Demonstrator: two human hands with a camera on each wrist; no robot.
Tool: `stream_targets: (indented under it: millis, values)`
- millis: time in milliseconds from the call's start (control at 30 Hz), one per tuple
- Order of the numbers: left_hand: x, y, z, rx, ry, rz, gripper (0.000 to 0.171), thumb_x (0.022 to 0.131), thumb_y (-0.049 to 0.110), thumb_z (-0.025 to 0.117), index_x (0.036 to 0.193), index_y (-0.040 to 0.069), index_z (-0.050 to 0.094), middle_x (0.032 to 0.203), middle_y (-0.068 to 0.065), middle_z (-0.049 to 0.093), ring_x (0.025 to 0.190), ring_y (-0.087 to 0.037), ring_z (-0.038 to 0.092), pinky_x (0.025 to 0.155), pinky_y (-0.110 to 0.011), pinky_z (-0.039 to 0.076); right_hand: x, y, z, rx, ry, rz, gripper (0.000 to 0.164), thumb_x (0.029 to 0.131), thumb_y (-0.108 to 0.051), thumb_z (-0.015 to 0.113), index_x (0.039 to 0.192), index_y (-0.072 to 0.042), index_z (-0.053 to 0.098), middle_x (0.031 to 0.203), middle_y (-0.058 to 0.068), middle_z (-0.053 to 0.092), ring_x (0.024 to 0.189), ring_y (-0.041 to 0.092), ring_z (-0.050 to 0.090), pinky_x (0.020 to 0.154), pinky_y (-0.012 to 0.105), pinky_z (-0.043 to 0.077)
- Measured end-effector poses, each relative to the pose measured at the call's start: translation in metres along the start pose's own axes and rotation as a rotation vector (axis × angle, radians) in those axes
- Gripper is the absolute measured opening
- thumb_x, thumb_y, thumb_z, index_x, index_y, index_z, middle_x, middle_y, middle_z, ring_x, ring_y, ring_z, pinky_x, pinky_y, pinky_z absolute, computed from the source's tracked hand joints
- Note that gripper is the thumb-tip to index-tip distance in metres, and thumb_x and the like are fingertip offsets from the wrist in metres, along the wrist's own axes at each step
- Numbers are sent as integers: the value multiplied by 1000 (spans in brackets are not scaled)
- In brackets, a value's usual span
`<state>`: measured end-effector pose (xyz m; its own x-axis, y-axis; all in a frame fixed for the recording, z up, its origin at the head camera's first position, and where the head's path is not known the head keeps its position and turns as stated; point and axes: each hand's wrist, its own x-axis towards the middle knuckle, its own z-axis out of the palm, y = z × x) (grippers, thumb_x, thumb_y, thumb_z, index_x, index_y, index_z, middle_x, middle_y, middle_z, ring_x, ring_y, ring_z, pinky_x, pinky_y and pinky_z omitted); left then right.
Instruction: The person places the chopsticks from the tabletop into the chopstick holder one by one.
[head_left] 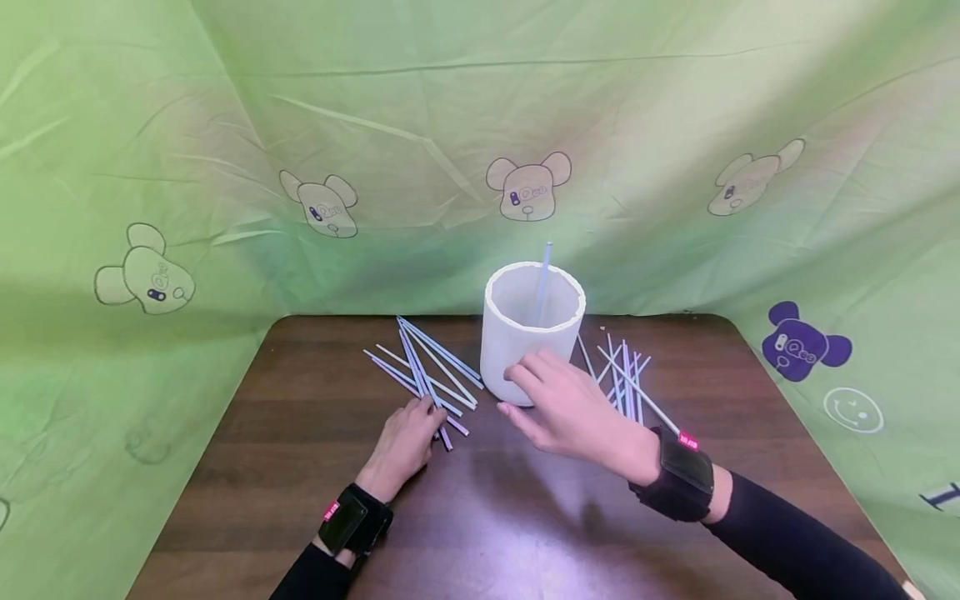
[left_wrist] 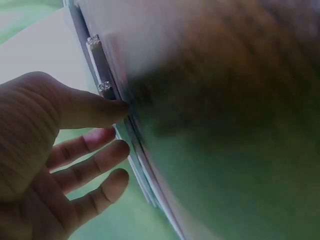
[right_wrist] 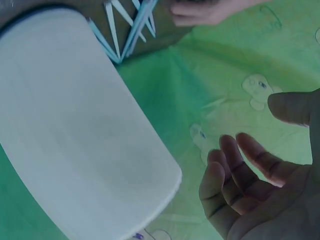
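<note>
On the dark wooden table, my left hand (head_left: 408, 433) reaches the near ends of a loose pile of thin pale blue and lilac sticks (head_left: 423, 367). In the left wrist view its thumb lies against a stick (left_wrist: 102, 67); the index finger is hidden behind the thumb, and the other fingers are loosely bent. My right hand (head_left: 566, 408) hovers in front of a white cylindrical container (head_left: 495, 350), its relaxed fingers apart and holding nothing. Inside the container, one pale blue stick (head_left: 543, 279) leans upright, its top above the rim. The right wrist view shows a gap between hand and container.
A second pile of thin sticks (head_left: 626, 375) lies crossed to the right of the container, partly behind the right forearm. Around the table (head_left: 285, 467) hangs a green cloth (head_left: 420, 108) printed with bear heads.
</note>
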<state>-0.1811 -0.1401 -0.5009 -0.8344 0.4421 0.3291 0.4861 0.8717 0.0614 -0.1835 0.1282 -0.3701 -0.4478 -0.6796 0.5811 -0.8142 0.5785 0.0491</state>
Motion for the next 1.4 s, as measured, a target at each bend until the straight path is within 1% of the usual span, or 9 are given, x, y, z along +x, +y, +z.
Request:
stream_targets:
  millis: [167,267,400,633,867,1000,1133,1267,1400]
  values:
    - [-1,3,1,59,-22,19,17,82,2,74,93,14,72,93,-9,59,87,-29,59,64,-41,51,-11,-5,13,-8,-41,-16,27,87,-31,75,103,-13,63,89,-2,56,78,16,50,61,27,47]
    - [2,4,3,103,8,50,12,87,7,66,94,15,73,97,-9,60,90,-28,58,66,-41,50,-18,-8,18,-13,-80,-14,27,86,-31,75,103,-14,63,87,-3,55,76,14,49,59,25,46]
    - [5,3,4,157,51,102,14,88,8,61,93,14,73,99,-8,62,93,-27,57,68,-40,49,-25,-10,23,-2,-136,9,27,86,-31,76,103,-14,64,86,-4,56,74,11,49,59,23,46]
    - [6,0,4,255,104,165,14,90,13,57,93,16,70,90,-2,67,90,-23,55,70,-34,43,-33,-12,28,11,-198,50,25,86,-31,76,102,-13,66,86,-4,62,73,11,55,59,24,51]
    - [12,-6,-9,243,166,175,13,90,7,61,99,15,68,92,-1,73,91,-24,58,77,-37,47,-39,-13,32,72,-249,102,21,87,-29,75,96,-15,63,84,-5,64,69,12,62,55,24,52]
    - [19,-13,-23,236,260,172,18,89,2,61,103,13,66,97,-2,74,90,-24,60,77,-37,49,-42,-14,35,83,-293,132,19,88,-30,74,94,-15,64,82,-6,63,67,10,60,53,24,51]
    - [29,-18,-44,186,402,169,22,89,-2,60,107,8,68,101,-5,76,87,-24,62,72,-35,48,-46,-15,38,92,-324,148,18,89,-30,73,93,-15,65,80,-6,64,63,8,58,52,23,48]
    - [41,-16,-78,111,538,151,22,90,-5,62,109,4,71,101,-9,78,87,-25,65,70,-34,50,-49,-15,39,101,-329,153,18,89,-30,74,92,-15,65,79,-6,64,61,6,56,50,21,46]
    - [56,-8,-119,40,659,147,20,90,-6,65,106,2,73,100,-13,78,87,-28,69,76,-37,56,-49,-15,40,109,-323,157,17,88,-30,74,91,-16,64,79,-6,65,61,5,55,51,19,46]
